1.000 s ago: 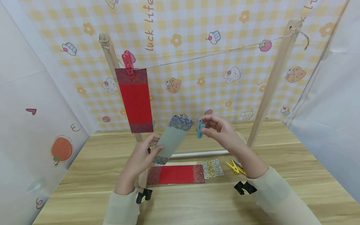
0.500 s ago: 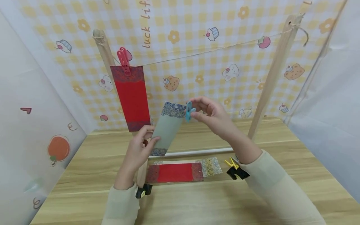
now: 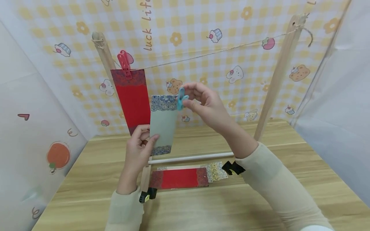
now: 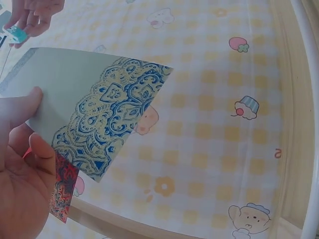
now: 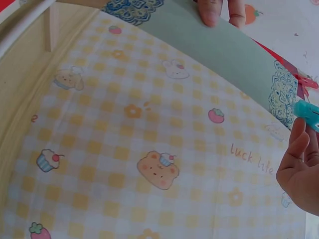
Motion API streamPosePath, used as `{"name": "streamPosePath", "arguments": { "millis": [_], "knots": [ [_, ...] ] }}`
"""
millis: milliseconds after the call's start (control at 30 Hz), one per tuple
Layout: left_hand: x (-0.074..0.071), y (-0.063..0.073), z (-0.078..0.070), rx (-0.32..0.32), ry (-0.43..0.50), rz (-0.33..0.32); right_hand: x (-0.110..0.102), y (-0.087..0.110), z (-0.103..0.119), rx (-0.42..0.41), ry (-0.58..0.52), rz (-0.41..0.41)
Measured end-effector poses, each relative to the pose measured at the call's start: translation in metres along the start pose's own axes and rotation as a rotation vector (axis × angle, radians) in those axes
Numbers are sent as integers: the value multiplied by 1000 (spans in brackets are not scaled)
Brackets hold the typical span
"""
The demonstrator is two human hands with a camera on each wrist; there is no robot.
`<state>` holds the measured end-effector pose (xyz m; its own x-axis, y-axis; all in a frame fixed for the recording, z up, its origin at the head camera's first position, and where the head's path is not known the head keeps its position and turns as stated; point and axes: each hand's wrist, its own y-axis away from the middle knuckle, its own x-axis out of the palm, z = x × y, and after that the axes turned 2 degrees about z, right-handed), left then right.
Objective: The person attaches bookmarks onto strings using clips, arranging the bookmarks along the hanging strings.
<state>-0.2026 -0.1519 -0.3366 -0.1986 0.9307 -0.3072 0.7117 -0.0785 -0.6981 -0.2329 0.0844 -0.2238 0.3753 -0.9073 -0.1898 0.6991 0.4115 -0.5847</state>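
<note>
A pale green card with blue lace-patterned ends is pinched by my left hand along its left edge, thumb in front. It stands nearly upright, overlapping the hanging red card in the head view. My right hand pinches a light blue clothespin between thumb and fingers, right at the card's upper right corner. In the right wrist view the clothespin overlaps the card's patterned end. A red clothespin fastens the red card to the string, which runs above both hands.
Two wooden posts carry the string, with a white rod low between them. Another red card lies on the wooden table, over several patterned cards. A checkered cloth hangs behind.
Both hands have risen and moved left. The green card has turned from slanted to nearly upright, and the light blue clothespin has come to its upper right corner.
</note>
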Motion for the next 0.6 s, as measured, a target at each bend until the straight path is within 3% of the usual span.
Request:
{"name": "streamPosePath", "arguments": {
  "millis": [267, 600],
  "knots": [
    [0, -6, -5, -15, 48, -35, 10, -16, 12, -36, -10, -36],
    [0, -12, -8, 18, 81, -69, 21, -33, 22, -68, -58, -39]
  ]
}}
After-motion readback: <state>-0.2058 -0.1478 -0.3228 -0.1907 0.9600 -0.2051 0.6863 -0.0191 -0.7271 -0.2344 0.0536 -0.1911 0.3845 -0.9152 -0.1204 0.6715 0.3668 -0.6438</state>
